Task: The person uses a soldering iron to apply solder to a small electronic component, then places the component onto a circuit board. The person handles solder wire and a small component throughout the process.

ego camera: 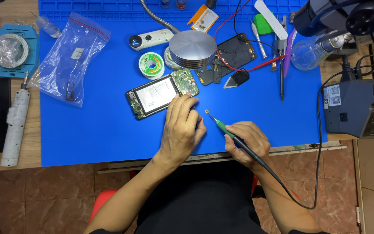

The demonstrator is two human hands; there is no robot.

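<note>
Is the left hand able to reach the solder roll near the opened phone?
Probably yes. The left hand rests beside the opened phone, and the solder roll lies just beyond it on the blue mat, uncovered.

Clear plastic bag, upper left

The opened phone lies on the mat, solder spool behind it, station far right.
</note>
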